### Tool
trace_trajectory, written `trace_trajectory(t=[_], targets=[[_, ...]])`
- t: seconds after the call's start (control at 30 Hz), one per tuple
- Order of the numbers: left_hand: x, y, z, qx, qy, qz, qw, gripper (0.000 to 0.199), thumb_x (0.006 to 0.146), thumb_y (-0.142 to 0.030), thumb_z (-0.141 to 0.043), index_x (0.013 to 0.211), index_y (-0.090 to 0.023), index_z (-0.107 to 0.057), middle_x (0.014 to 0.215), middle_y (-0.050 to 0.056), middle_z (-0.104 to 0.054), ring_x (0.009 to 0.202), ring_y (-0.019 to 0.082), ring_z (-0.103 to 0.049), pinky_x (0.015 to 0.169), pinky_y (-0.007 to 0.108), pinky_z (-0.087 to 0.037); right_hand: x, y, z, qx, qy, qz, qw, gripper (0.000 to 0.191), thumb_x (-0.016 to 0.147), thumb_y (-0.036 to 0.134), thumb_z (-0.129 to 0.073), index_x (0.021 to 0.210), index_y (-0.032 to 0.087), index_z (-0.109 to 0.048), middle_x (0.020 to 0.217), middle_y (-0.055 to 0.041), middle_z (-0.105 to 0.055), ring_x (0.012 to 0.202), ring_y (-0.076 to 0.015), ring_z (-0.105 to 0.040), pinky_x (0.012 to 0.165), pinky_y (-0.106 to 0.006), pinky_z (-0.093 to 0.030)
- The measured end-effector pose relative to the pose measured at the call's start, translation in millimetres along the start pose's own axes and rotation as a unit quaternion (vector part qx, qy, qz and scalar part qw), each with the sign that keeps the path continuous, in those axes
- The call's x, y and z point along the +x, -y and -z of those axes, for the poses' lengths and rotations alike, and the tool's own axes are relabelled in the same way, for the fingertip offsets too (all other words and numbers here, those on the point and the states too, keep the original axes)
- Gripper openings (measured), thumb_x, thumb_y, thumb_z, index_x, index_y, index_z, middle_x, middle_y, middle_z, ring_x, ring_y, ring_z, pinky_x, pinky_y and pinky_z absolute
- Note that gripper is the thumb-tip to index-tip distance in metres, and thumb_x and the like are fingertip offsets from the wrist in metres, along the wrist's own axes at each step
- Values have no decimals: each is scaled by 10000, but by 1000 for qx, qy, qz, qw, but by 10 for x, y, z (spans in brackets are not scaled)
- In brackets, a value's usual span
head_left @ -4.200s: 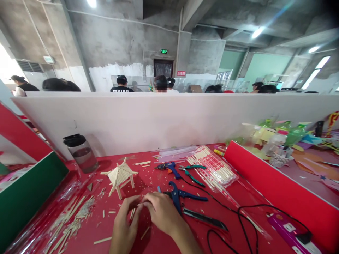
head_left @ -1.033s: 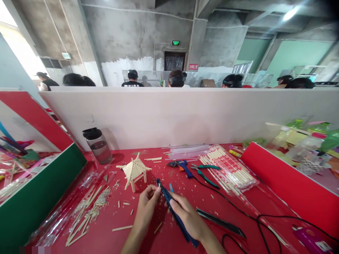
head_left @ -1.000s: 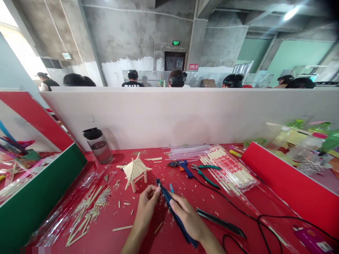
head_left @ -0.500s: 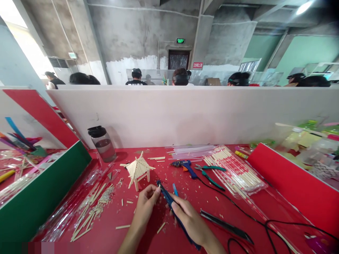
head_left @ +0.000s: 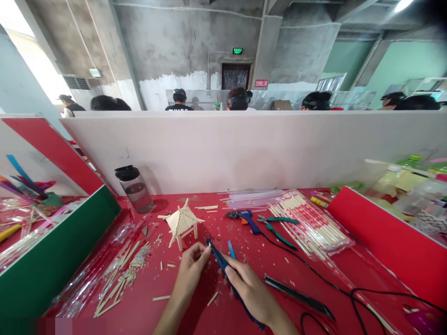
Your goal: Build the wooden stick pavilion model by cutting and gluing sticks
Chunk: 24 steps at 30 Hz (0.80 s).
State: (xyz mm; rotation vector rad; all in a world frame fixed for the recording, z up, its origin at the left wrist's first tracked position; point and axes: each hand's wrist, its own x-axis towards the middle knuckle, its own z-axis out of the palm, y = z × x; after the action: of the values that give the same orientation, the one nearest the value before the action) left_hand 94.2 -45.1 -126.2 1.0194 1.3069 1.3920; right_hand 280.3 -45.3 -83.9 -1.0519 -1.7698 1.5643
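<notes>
My right hand [head_left: 244, 284] is wrapped round a long dark blue utility knife [head_left: 219, 258], which slants up and left from the lower middle. At its far end my left hand [head_left: 194, 263] has thumb and forefinger pinched together on a small pale piece of stick, mostly hidden by the fingers. Just beyond my left hand stands a little house model [head_left: 183, 222] of pale sticks, with a sloped roof on legs. A light blue strip [head_left: 231, 250] lies right of the knife. Short stick offcuts [head_left: 213, 299] are scattered near both wrists.
A glue gun [head_left: 244, 217], green-handled pliers [head_left: 281, 225] and packaged sticks [head_left: 314, 223] lie to the right. A black knife [head_left: 298, 296] and a cable are nearer. A water bottle [head_left: 135, 190] stands back left. Green [head_left: 63, 256] and red [head_left: 387, 246] panels flank the table.
Both hands keep the same grip and position. The view has shifted very slightly; nothing on the table has visibly moved.
</notes>
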Motion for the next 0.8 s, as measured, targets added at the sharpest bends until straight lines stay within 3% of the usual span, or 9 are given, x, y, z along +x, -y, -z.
trace_trajectory(t=[0.63, 0.8], targets=[[17, 19, 35, 25, -7, -2, 1000, 510, 720, -626, -676, 612, -172, -470, 510, -65, -382, 479, 69, -322, 486, 213, -232, 24, -81, -39, -22, 2, 15, 1000, 497, 990, 452, -373, 1417, 219, -474, 1478, -63, -454, 1385, -223, -379, 1170, -413, -234], [9, 41, 41, 25, -7, 0, 1000, 504, 733, -625, -663, 623, -173, -469, 516, -67, -378, 483, 71, -326, 491, 213, -239, 13, -50, -65, -34, -10, 13, 999, 498, 983, 453, -370, 1410, 224, -485, 1447, -63, -494, 1347, -247, -427, 1145, -446, -279]])
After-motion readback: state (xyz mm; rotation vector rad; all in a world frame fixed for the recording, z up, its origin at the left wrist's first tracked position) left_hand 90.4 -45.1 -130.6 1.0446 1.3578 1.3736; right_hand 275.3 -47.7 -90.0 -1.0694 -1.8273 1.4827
